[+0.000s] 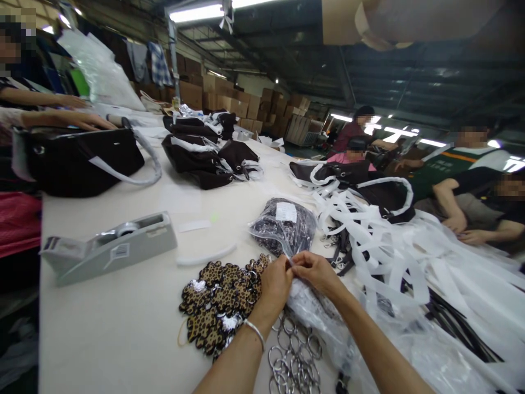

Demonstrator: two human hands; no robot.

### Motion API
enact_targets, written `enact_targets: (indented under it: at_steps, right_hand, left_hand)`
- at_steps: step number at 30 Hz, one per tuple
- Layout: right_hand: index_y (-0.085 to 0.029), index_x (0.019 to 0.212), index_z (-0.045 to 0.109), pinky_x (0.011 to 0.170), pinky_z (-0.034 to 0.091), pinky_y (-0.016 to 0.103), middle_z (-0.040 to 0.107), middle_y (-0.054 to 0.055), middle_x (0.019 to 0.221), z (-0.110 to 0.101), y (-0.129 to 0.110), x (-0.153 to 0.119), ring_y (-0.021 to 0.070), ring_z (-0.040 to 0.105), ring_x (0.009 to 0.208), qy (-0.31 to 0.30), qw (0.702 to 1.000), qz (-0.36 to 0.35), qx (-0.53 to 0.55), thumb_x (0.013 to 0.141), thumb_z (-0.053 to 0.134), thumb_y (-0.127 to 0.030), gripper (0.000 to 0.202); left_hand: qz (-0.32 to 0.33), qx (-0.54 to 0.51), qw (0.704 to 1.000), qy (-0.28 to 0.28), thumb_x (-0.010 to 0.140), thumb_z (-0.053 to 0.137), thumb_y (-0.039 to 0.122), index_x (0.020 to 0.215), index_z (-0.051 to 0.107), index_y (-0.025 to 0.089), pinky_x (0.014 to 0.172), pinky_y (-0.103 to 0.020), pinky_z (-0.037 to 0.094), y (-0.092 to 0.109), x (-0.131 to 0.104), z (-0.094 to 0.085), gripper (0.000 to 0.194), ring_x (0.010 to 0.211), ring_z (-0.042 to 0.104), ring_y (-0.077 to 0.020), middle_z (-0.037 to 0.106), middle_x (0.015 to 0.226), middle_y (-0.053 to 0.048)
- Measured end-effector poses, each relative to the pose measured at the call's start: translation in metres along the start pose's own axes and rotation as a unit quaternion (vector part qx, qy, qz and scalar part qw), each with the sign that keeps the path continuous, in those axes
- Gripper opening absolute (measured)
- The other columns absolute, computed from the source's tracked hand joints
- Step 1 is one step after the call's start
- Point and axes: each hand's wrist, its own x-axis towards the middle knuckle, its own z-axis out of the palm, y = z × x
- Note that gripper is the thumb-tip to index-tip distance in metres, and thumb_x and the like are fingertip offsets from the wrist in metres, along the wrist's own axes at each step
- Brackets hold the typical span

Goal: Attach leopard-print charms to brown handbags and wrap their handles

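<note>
A clear plastic bag [301, 232] packed with dark contents and bearing a white label lies in front of me. Its near edge is pinched between the fingers of my left hand [276, 282], which has a bracelet at the wrist, and my right hand [315, 269]. Both hands are closed, with their fingertips almost meeting. Beside my left hand spreads a pile of leopard-print flower-shaped pieces [233, 287] with metal fittings. Silver rings [293, 355] lie between my forearms. More clear plastic film [322, 317] sits under my right hand.
A grey tape dispenser [110, 249] stands at left on the white table [102, 334]. Dark handbags [86, 161] line the far side, one under a person's hands. White strips [385, 257] and black straps [459, 323] heap up at right. Other people sit beyond.
</note>
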Motion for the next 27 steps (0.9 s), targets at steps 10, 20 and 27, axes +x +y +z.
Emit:
enact_targets:
  at_steps: [10,20,27]
  right_hand:
    - [-0.013,0.072,0.064,0.047,0.037,0.018,0.060,-0.005,0.055,-0.014,-0.006,0.011,0.0067,0.049,0.049,0.019,0.997,0.076,-0.007,0.060,0.078,-0.022,0.020]
    - [-0.012,0.078,0.068,0.080,0.040,0.025,0.065,-0.001,0.080,-0.028,-0.021,0.021,0.0131,0.057,0.084,-0.093,0.883,-0.141,-0.437,0.069,0.063,-0.002,0.015]
    - [-0.006,0.068,0.063,0.077,0.033,0.020,0.058,-0.007,0.067,-0.016,-0.016,0.025,0.0059,0.051,0.079,-0.045,0.908,-0.107,-0.402,0.079,0.046,-0.006,0.020]
  left_hand:
    - [0.051,0.025,0.995,-0.081,0.081,0.055,0.022,0.083,0.068,0.020,0.071,-0.026,0.038,-0.001,0.007,0.003,0.013,0.074,0.056,-0.0175,0.066,0.077,0.000]
    - [0.110,0.035,0.993,-0.017,0.079,0.052,0.018,0.075,0.063,0.017,0.062,-0.025,0.036,0.003,0.004,0.005,0.012,0.060,0.050,-0.0137,0.059,0.064,0.001]
    - [0.115,0.065,0.991,0.005,0.079,0.050,0.018,0.075,0.060,0.016,0.064,-0.025,0.035,0.000,0.007,0.007,0.010,0.063,0.050,-0.0133,0.059,0.066,0.000]
